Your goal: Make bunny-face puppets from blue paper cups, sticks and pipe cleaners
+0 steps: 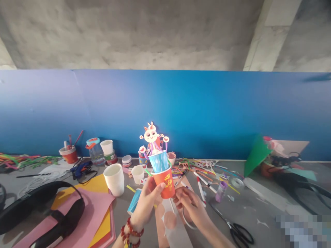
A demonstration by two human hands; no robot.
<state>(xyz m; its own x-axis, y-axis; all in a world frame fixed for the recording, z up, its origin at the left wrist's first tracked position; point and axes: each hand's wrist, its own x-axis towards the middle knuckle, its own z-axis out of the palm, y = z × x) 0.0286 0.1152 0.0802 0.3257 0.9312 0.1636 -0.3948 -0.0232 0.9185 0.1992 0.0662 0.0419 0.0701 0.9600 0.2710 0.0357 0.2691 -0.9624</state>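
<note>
My left hand [148,201] is closed round a red paper cup [165,184] with yellow lettering, holding it up over the table. A blue-and-white painted cup [159,162] sits inside it, slightly tilted. Above that rises a cut-out paper character [150,135] with a smiling face, pointed ears and purple pipe-cleaner limbs. My right hand [188,203] is by the red cup's lower right side, its fingers bent and pressed together. Whatever they pinch, if anything, is hidden. Beneath the hands lies a pale sheet [176,229] with a round shape on it.
Stacked white cups [114,181] stand left, near black headphones [64,206] on coloured paper [99,206]. On the right lie black-handled scissors [239,232], a purple glue stick [221,191] and a tape roll [237,183]. Pipe cleaners [199,163] are scattered before the blue partition [207,113].
</note>
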